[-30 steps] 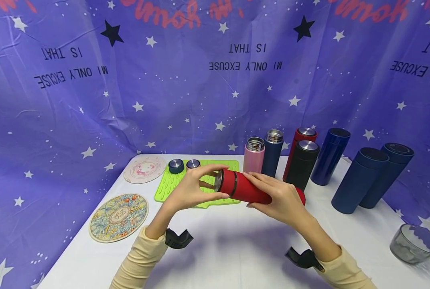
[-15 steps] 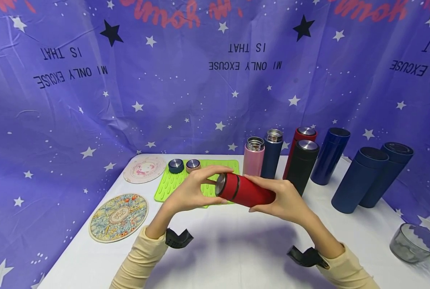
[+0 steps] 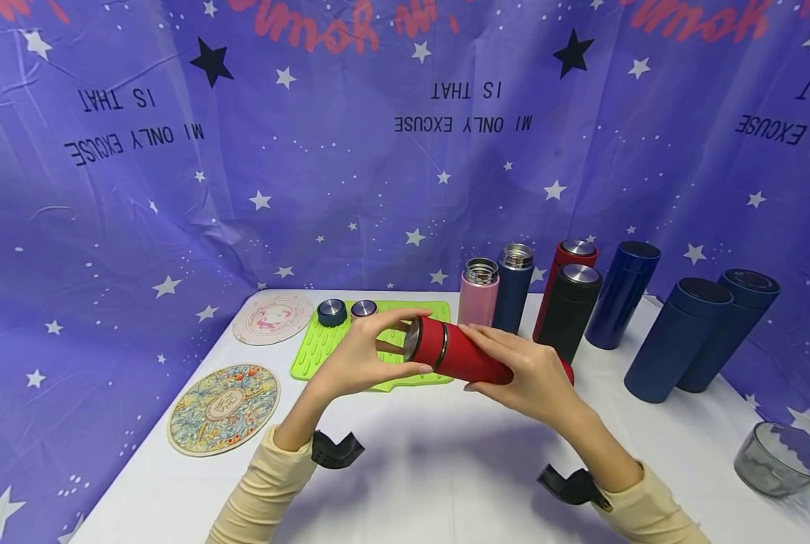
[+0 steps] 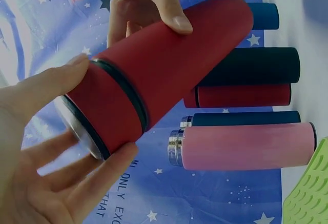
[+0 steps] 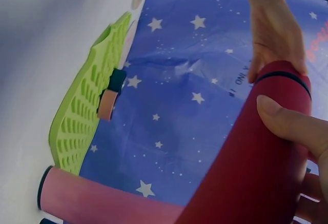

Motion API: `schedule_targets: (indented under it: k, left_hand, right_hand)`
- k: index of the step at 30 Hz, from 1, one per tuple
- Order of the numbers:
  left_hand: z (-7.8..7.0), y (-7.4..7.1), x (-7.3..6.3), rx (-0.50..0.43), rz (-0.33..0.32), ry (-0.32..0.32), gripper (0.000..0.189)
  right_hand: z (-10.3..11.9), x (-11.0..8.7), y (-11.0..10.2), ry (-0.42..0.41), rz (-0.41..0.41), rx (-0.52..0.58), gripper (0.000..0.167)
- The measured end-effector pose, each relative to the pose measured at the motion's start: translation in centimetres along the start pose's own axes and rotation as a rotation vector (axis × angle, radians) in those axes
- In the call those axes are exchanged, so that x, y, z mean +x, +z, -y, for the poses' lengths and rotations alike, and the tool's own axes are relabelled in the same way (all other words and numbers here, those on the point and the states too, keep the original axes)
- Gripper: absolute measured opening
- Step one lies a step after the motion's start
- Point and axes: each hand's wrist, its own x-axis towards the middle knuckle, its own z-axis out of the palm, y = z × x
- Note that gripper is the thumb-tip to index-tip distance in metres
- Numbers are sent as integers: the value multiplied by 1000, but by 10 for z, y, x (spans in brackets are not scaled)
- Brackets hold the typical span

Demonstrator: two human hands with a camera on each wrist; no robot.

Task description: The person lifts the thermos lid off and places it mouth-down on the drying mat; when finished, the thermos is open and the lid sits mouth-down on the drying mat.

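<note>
A red thermos bottle is held in the air above the table, lying tilted with its lid end to the left. My left hand grips the red lid between thumb and fingers, its steel top facing the palm. Around the body curls my right hand, thumb underneath in the head view. A dark ring marks the seam between lid and body in the left wrist view. Behind the hands lies a green drying mat bearing a dark blue lid and a pinkish lid.
Uncapped pink and navy thermoses stand at the back. Right of them are a black thermos, a red one and several blue ones. A glass bowl sits far right; round mats lie left.
The right hand and bottle body shift slightly right, then left, back to about the earlier pose. The lid's steel top swings toward the camera and away again. Both hands keep their grip.
</note>
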Motion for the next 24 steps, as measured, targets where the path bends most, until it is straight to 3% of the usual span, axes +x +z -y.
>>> schedule_targets:
  k: [5, 8, 11, 13, 16, 20, 24]
  left_hand:
    - [2, 1, 1, 21, 11, -19, 67]
    - [3, 0, 1, 27, 72, 34, 71]
    - [-11, -4, 2, 36, 126, 89, 70]
    - [-17, -5, 2, 40, 143, 121, 68]
    - [-13, -5, 1, 49, 150, 140, 67]
    - [1, -3, 1, 67, 138, 150, 67]
    - [-15, -4, 1, 54, 101, 114, 66]
  right_hand:
    - [-1, -1, 0, 1, 7, -17, 81]
    - [-3, -1, -2, 46, 43, 65, 81]
    - [-6, -2, -5, 104, 104, 176, 80]
    - [-8, -2, -6, 137, 142, 234, 80]
    - [-8, -3, -6, 169, 173, 279, 79]
    - [-7, -3, -4, 163, 161, 252, 79]
    - [-7, -3, -2, 117, 113, 163, 80]
